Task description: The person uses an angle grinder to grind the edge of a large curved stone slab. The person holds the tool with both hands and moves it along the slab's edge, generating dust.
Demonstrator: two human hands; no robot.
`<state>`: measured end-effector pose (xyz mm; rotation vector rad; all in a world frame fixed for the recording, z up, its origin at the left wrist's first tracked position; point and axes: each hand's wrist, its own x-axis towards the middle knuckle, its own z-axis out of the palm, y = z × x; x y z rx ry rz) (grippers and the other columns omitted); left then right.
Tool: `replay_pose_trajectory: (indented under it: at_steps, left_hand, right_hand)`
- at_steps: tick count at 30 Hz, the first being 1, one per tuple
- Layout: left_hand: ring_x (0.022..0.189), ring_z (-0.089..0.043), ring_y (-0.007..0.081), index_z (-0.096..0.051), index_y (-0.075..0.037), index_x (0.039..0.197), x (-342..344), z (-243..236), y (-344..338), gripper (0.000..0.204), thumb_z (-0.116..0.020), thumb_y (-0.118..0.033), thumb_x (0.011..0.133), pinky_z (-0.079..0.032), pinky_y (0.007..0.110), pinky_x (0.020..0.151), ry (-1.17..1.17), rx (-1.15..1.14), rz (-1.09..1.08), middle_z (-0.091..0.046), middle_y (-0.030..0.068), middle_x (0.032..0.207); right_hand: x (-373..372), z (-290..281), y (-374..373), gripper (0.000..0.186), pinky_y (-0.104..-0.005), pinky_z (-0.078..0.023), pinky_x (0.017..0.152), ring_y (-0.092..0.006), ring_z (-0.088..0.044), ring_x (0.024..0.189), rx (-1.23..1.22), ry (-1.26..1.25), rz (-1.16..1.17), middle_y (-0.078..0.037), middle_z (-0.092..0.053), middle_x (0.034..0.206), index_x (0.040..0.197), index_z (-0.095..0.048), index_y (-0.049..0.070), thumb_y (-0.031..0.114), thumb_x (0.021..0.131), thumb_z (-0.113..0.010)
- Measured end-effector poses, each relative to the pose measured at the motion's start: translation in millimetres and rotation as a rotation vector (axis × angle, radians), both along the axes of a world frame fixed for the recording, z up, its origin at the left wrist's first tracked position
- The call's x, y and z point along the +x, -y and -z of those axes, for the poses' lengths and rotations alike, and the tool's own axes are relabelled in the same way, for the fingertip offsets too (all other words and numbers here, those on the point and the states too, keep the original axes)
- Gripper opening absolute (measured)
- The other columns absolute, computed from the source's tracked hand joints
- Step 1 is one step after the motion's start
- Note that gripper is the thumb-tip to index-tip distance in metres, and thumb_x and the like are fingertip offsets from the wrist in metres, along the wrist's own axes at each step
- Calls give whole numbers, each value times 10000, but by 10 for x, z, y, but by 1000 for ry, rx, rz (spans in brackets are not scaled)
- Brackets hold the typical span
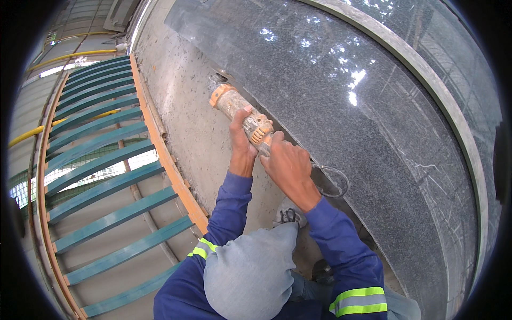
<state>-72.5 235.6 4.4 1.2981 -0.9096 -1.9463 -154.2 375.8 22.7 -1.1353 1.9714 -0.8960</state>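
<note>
A dusty orange-and-grey angle grinder [244,113] is held in both my hands, its head end pointing up and left. My left hand [241,140] is wrapped round the body from below, with the thumb on its side. Further back, my right hand [290,162] is closed round the rear end. The grinder's head lies by the edge of a dark speckled stone slab [341,122]; whether its disc touches the stone I cannot tell. A grey cable [345,184] loops out beside my right wrist.
Rough grey concrete [181,101] runs along the slab's left side. Further left stands a railing with teal slats [114,192] and an orange frame [169,160]. A pale raised strip [426,72] curves along the slab at right. A shoe [288,214] shows below my hands.
</note>
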Motion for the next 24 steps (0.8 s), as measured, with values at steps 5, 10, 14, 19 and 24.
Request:
replay_pose_trajectory:
  at_steps: [5, 10, 14, 19, 24]
  left_hand:
    - [713, -722, 331, -518, 10, 1116, 2, -10, -118, 406, -696, -251, 863, -649, 433, 671, -7, 37, -43, -665, 191, 841]
    - [700, -724, 318, -546, -7, 1098, -16, -37, -170, 391, -713, -262, 854, -654, 419, 664, -21, 31, -48, -669, 188, 826]
    - [680, -721, 301, -538, -4, 1118, -32, -56, -189, 421, -720, -270, 847, -647, 404, 629, 0, 19, -63, -660, 173, 833]
    - [671, -716, 296, -527, 4, 1130, -14, -23, -156, 447, -724, -276, 843, -640, 394, 613, 11, 2, -53, -651, 161, 847]
    - [643, -700, 267, -568, 23, 1076, -52, -61, -192, 371, -728, -217, 842, -633, 393, 587, -6, 38, -72, -635, 134, 828]
  right_hand:
    - [-7, -47, -91, 445, -480, -587, 632, -395, -744, 710, 28, 2, -14, -239, -724, 768, 982, -537, 2, 294, 819, -831]
    - [-11, -134, -143, 451, -457, -592, 633, -370, -753, 726, 83, -61, -16, -198, -729, 802, 1011, -537, 19, 311, 832, -831]
    - [1, -97, -130, 461, -493, -585, 631, -410, -739, 709, 65, -16, 7, -241, -723, 778, 976, -527, 8, 314, 816, -833]
    - [9, -69, -111, 440, -493, -583, 634, -417, -738, 718, 58, -28, 1, -254, -724, 801, 972, -525, 11, 311, 831, -814]
    - [-12, -87, -119, 437, -489, -580, 628, -421, -735, 718, 69, -17, -7, -257, -721, 794, 972, -523, 9, 309, 836, -810]
